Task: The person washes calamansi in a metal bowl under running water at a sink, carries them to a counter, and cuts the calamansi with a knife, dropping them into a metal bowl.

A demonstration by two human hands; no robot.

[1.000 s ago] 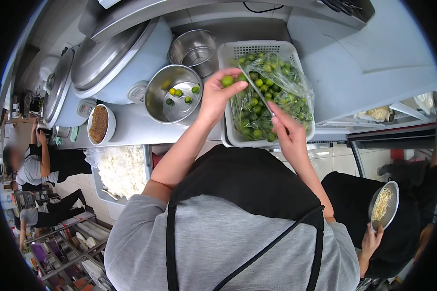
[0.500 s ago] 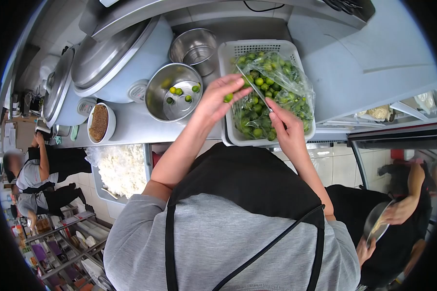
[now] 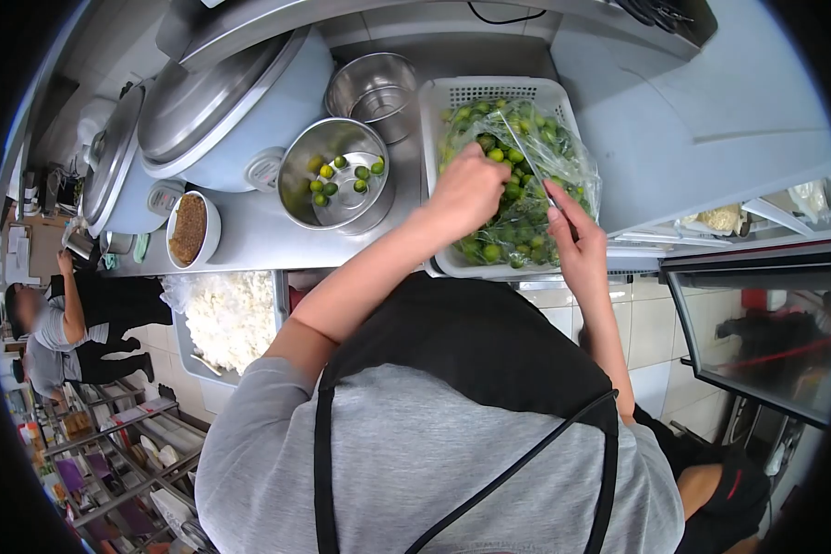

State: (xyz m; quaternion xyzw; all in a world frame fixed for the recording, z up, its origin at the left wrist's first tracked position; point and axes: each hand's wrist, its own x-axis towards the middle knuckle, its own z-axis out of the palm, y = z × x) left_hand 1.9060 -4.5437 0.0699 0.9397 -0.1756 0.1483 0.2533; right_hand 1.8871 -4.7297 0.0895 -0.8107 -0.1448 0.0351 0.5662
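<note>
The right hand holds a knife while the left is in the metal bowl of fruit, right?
Not quite: the head view shows the left hand at the green fruit in the white basket, not in the metal bowl. The right hand does hold the knife.

This is a commercial kitchen. Round pale-blue steel-lidded vessels [image 3: 249,115] stand far left on a long grey steel counter [image 3: 249,226].
</note>
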